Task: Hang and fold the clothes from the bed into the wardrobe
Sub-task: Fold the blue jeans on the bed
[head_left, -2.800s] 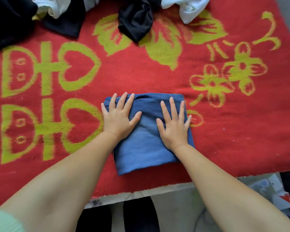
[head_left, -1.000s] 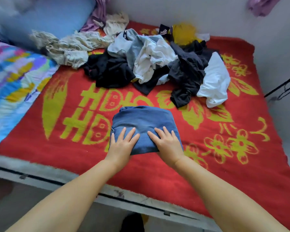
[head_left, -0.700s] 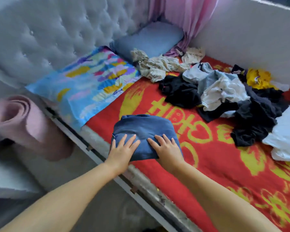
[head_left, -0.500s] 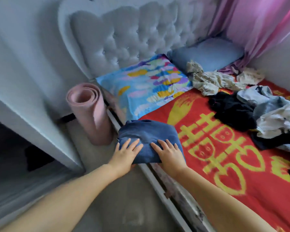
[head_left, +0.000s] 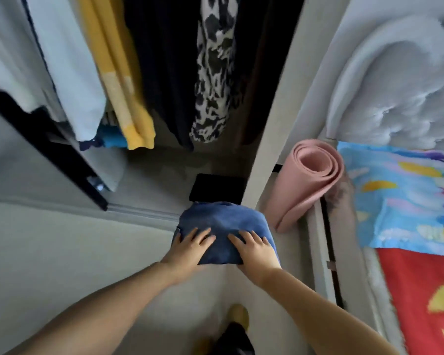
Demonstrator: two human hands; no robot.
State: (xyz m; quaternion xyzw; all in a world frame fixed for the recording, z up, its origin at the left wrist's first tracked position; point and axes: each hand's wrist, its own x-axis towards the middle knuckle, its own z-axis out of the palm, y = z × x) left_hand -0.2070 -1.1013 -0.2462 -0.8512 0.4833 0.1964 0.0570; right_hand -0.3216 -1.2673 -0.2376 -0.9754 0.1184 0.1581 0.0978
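Both hands carry a folded blue garment (head_left: 222,228) in the air above the pale floor (head_left: 62,252), just in front of the open wardrobe (head_left: 269,124); the left hand (head_left: 187,248) lies on the garment's left side with fingers spread over the top, and the right hand (head_left: 254,249) lies on its right side the same way; thumbs and palms are hidden under or behind the cloth, so the grip of each hand appears to clasp the bundle from its near edge, fingers on top; how the thumbs sit beneath cannot be told.

Inside the wardrobe hang several clothes; a pale blue-white garment (head_left: 62,60) at the left, a yellow garment (head_left: 121,80) beside it, dark clothes (head_left: 164,60) in the middle, and a black-and-white patterned piece (head_left: 213,67) to their right; on the wardrobe floor, just beyond the blue garment, lies a flat black object (head_left: 217,188); a dark-edged sliding door (head_left: 44,139) stands at the left.

To the right of the wardrobe's side panel a rolled pink mat (head_left: 308,180) stands tilted between the wardrobe and the bed; the bed shows a tufted grey headboard (head_left: 400,80), a multicoloured pillow (head_left: 408,198) and a red blanket with yellow pattern (head_left: 420,290); at the bottom edge a yellow slipper (head_left: 237,313) shows on the floor.
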